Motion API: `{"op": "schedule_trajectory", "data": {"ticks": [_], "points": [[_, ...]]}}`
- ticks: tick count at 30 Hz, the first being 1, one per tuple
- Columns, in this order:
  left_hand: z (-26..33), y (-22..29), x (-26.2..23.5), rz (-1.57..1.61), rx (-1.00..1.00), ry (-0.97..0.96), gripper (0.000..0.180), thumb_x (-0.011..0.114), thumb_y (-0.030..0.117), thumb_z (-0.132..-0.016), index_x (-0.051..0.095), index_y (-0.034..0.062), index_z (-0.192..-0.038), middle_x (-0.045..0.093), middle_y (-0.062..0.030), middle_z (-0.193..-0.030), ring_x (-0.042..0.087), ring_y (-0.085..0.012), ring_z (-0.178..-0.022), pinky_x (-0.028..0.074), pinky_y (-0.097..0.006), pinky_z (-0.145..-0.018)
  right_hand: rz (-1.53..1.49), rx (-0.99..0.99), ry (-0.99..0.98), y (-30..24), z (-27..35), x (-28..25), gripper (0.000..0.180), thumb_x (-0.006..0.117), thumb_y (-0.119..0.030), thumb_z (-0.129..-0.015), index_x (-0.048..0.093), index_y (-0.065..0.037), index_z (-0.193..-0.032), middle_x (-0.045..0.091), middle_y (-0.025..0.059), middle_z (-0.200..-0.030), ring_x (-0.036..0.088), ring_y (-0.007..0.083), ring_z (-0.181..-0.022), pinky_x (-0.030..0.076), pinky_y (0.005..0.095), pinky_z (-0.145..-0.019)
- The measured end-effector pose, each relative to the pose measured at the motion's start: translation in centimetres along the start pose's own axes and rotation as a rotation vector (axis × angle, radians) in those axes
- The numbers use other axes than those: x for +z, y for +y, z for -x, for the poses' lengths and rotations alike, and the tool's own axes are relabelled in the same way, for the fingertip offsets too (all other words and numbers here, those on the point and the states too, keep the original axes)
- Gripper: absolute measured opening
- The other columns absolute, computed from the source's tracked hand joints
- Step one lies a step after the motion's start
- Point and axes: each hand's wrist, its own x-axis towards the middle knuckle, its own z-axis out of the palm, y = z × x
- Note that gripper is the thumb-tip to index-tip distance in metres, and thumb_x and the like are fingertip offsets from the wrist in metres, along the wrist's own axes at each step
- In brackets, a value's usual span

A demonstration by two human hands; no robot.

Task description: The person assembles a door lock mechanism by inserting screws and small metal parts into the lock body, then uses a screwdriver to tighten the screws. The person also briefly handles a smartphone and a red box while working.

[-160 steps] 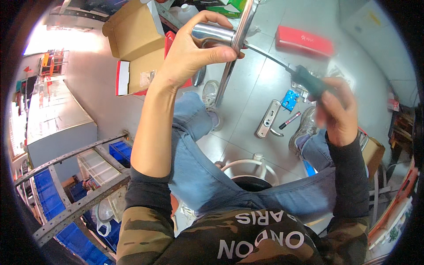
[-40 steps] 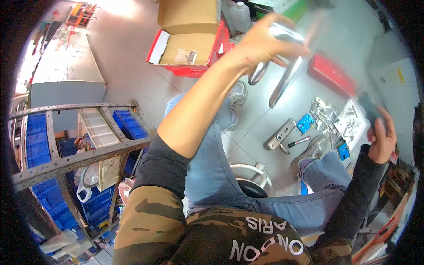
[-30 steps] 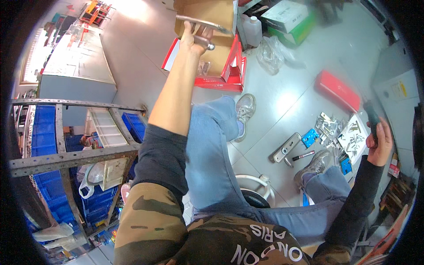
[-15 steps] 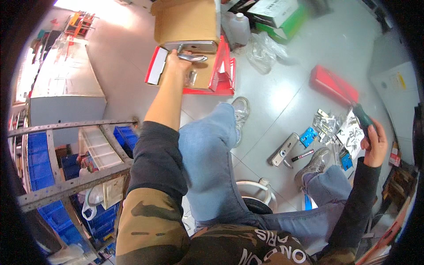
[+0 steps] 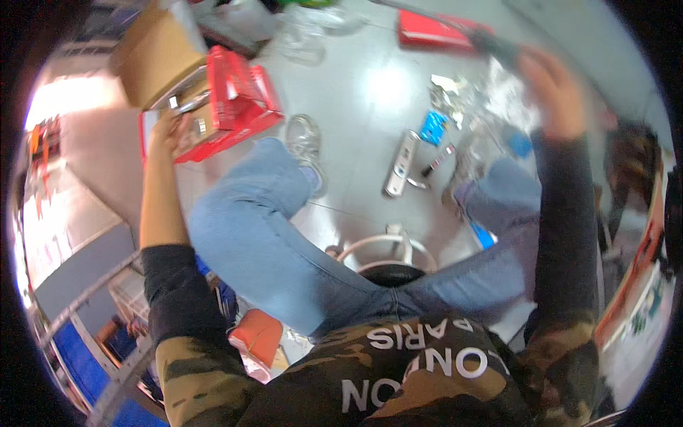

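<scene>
My left hand is inside an open red cardboard box at the far left. Its blurred fingers appear closed at one end of a shiny lever door handle, which lies over a metal plate under the brown lid. A small clear packet lies in the box beside the hand. At the upper right, my right hand, smeared by motion, is wrapped round the dark handle of a screwdriver. The screwdriver's long shaft points up and left, passing in front of a closed red box.
On the floor between my feet lie a long door-lock plate, a marker, a blue packet and several metal parts. A white stool ring is below me. Plastic bags lie at the back; a metal shelf frame stands left.
My view has turned and shifted, so the floor things sit higher and further left. My right hand has risen with the screwdriver. My left hand is still in the red box.
</scene>
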Motion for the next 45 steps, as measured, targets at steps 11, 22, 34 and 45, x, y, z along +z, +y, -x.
{"op": "schedule_trajectory", "data": {"ticks": [11,22,34,45], "points": [[15.0,4.8,13.5,-0.598,0.65,-0.151,0.027,0.055,0.019,-0.084,0.054,-0.0002,-0.103,0.058,-0.0086,-0.096,0.058,-0.0155,-0.086,0.05,-0.028,-0.07,-0.441,0.035,0.053,-0.1,0.7,-0.7,0.023,0.061,-0.021,-0.08,0.06,-0.001,-0.091,0.058,0.0017,-0.07,0.045,0.0056,-0.046,0.036,0.0184,-0.04],[22.7,-34.5,33.0,-1.562,-0.002,-0.598,0.111,0.074,0.051,-0.056,0.01,0.0079,-0.135,0.039,-0.0257,-0.12,0.046,-0.0421,-0.106,0.041,-0.047,-0.085,-0.544,0.162,0.115,-0.9,2.9,-2.1,0.023,0.056,-0.023,-0.083,0.059,-0.003,-0.095,0.059,0.0019,-0.074,0.048,0.0065,-0.052,0.039,0.0201,-0.045],[19.3,-25.6,34.0,-0.954,-0.117,-0.766,0.054,0.062,0.012,-0.062,0.046,-0.0008,-0.111,0.059,-0.011,-0.086,0.057,-0.0204,-0.076,0.045,-0.033,-0.068,-0.872,0.394,0.137,-2.0,2.4,-2.1,0.025,0.057,-0.025,-0.083,0.058,-0.002,-0.093,0.059,0.0032,-0.075,0.051,0.0117,-0.064,0.041,0.0243,-0.061],[30.8,1.2,35.6,-1.547,1.683,-0.94,0.051,0.061,0.003,-0.057,0.052,0.0093,-0.107,0.056,-0.0086,-0.09,0.052,-0.0273,-0.095,0.032,-0.043,-0.092,-0.344,-0.099,-0.012,0.5,0.1,1.3,0.038,0.053,-0.034,-0.084,0.056,-0.001,-0.102,0.059,0.0073,-0.089,0.053,0.0117,-0.076,0.042,0.0255,-0.068]]}}
